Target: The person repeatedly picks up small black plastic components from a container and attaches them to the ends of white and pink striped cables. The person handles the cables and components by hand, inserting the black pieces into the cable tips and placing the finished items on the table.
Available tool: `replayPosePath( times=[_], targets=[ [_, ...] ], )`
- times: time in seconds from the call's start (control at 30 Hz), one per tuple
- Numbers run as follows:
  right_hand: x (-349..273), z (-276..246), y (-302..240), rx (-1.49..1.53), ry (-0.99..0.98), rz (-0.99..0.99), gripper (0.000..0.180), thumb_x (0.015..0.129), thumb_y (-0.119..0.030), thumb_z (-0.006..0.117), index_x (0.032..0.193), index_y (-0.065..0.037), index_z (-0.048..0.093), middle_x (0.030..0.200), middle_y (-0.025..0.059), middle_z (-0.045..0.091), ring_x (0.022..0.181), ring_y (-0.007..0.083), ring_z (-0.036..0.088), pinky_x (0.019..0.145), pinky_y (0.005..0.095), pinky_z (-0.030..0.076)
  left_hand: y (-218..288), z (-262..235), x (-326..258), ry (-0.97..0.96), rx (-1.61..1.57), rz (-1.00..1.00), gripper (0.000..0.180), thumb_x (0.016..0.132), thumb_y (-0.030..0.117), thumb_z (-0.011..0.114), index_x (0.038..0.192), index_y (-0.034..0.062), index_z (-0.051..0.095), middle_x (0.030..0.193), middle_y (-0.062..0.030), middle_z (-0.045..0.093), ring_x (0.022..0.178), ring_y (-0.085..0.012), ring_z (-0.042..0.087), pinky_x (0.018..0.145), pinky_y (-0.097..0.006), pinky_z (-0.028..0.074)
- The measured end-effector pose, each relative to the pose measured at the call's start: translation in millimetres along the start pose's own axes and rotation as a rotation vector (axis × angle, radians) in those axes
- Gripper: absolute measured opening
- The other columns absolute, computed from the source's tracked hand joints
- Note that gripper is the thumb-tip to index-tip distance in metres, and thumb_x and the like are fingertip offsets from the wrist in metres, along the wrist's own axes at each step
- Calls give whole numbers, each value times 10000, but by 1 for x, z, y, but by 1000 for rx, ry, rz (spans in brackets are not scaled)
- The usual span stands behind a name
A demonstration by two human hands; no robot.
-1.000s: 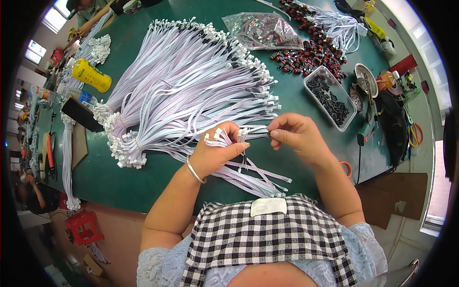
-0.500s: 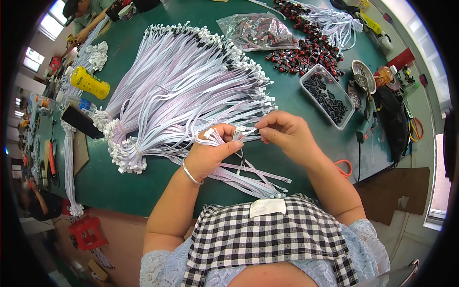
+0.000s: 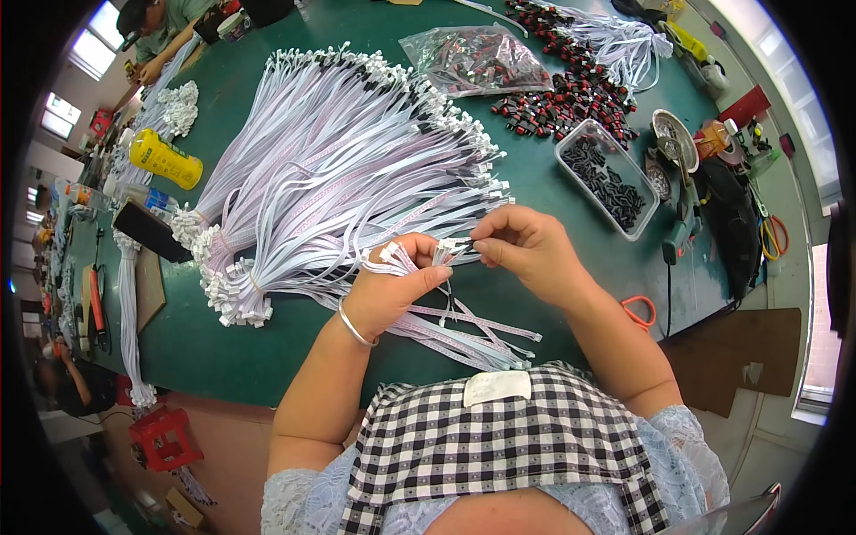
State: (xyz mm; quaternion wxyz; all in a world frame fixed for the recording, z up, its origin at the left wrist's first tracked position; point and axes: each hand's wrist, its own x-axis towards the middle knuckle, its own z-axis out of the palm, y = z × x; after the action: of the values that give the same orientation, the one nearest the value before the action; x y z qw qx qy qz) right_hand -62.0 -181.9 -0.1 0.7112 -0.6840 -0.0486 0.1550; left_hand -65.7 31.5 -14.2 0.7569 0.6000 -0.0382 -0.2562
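Observation:
My left hand (image 3: 392,290) grips a small bundle of flat white ribbon cables (image 3: 464,325) whose white connector ends stick up past the fingers. My right hand (image 3: 522,245) pinches one white connector (image 3: 448,243) at the top of that bundle, fingertips touching those of the left hand. The bundle's loose tails hang toward my checked apron. Beyond the hands a large fan of the same white and pink ribbon cables (image 3: 339,178) lies spread on the green table (image 3: 267,357).
A clear tray of small black parts (image 3: 606,178) stands right of the hands, with red and black parts (image 3: 562,102) and a clear bag (image 3: 468,58) behind it. Orange scissors (image 3: 637,312) lie near my right forearm. Yellow bottle (image 3: 165,159) at left. Another person (image 3: 165,31) works far left.
My right hand has moved left to meet the left hand and now pinches a connector at the bundle's top. The view has shifted slightly.

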Motion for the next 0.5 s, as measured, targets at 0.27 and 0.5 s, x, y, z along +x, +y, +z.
replayPosePath(
  times=[0.27,0.5],
  targets=[
    [-2,3,-4,-47,-26,29,101,839,42,602,937,21,602,814,37,598,725,95,565,651,226,462,1,1,0,-9,7,10,220,814,26,669,1014,-6,584,893,-27,621,798,-90,580,744,-225,472],
    [-2,0,3,-44,-14,-34,99,832,-1,613,928,5,635,843,22,616,731,67,569,645,216,462,1,0,0,-18,-12,7,200,819,28,665,1000,-3,584,896,-24,618,805,-90,576,748,-224,469]
  ],
)
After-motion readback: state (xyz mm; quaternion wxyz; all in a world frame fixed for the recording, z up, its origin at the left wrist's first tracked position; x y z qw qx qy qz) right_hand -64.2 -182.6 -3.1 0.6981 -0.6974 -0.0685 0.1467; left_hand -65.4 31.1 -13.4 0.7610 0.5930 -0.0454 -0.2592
